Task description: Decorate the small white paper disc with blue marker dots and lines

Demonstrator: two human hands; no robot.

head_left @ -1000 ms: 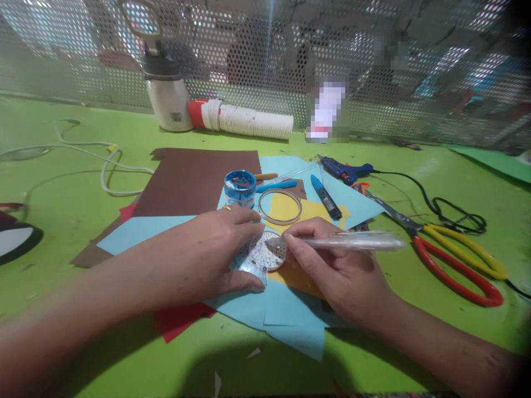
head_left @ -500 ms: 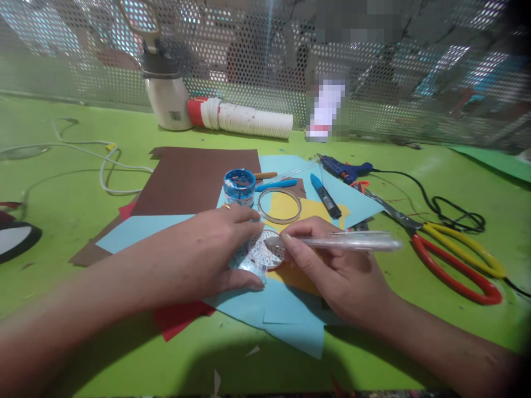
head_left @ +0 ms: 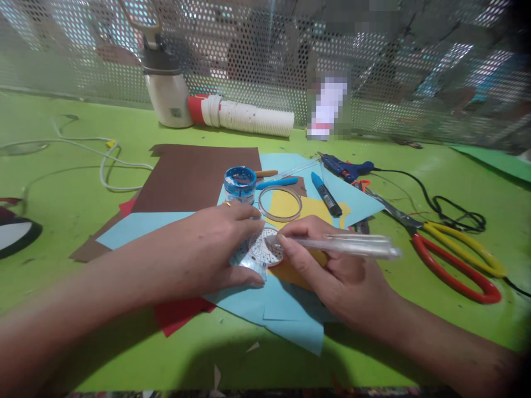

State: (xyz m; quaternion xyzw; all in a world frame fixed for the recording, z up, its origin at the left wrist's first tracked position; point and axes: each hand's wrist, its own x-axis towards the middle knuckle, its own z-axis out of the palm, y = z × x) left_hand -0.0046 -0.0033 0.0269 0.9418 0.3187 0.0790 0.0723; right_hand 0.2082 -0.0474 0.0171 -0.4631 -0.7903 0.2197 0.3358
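Note:
My right hand [head_left: 332,265] grips a pen [head_left: 352,245] with a clear barrel, its tip resting on a small round white disc [head_left: 269,255]. Dark lines and many small dots or holes mark the disc. From the other side my left hand [head_left: 224,240] steadies a clear plastic piece [head_left: 258,268], which looks like a drawing stencil, at the disc's left edge; the fingers partly cover it. Light blue paper [head_left: 290,301] and yellow paper [head_left: 286,279] lie under both hands. Just beyond the fingers are a blue-smeared jar [head_left: 239,185] and a thin ring [head_left: 280,203].
Scissors [head_left: 456,265] with red and yellow handles lie at right, below a blue glue gun [head_left: 346,167] with a black cord. A blue marker [head_left: 326,193] lies on paper. Brown sheets [head_left: 199,179] are at left. A spray bottle [head_left: 168,94] and white cups [head_left: 253,117] stand before a perforated screen.
The rear end of the pen has dipped slightly and its tip has shifted a little on the disc. My left hand stays almost in place.

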